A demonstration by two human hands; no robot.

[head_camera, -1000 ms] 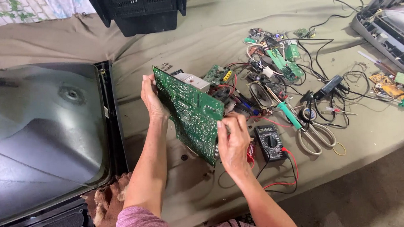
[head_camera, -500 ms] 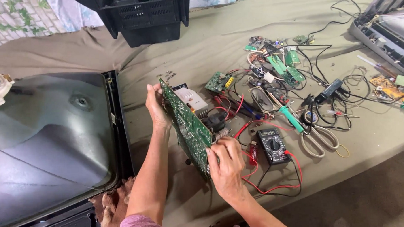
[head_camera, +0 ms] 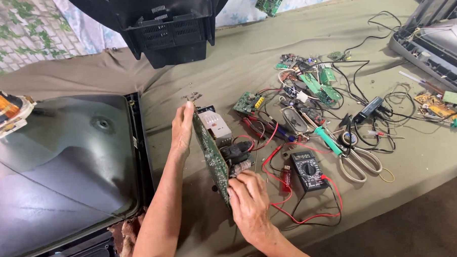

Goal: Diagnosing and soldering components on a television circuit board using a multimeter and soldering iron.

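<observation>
Circuit board (head_camera: 210, 154), green and turned nearly edge-on to us, stood on its near corner over the olive cloth (head_camera: 266, 56), just right of the big picture tube (head_camera: 58, 170) lying face down at the left. We held it in both hands. Our left hand (head_camera: 182, 129) clasped the board's far upper edge, fingers flat against its back. Our right hand (head_camera: 249, 206) pinched the near lower edge, fingertips close to the dark parts on its component side; a white boxed part (head_camera: 214, 126) sat higher on that same face. At the far edge of the cloth rested a black plastic housing (head_camera: 169, 29), and at far right a grey set casing (head_camera: 433, 40). Right of the board lay a black multimeter (head_camera: 307, 170) with red leads looping toward us, then scissors (head_camera: 359, 162) with pale handles, a green-handled tool (head_camera: 329, 141), and, farther off, a scatter of smaller green boards (head_camera: 318, 82) and black cables.
</observation>
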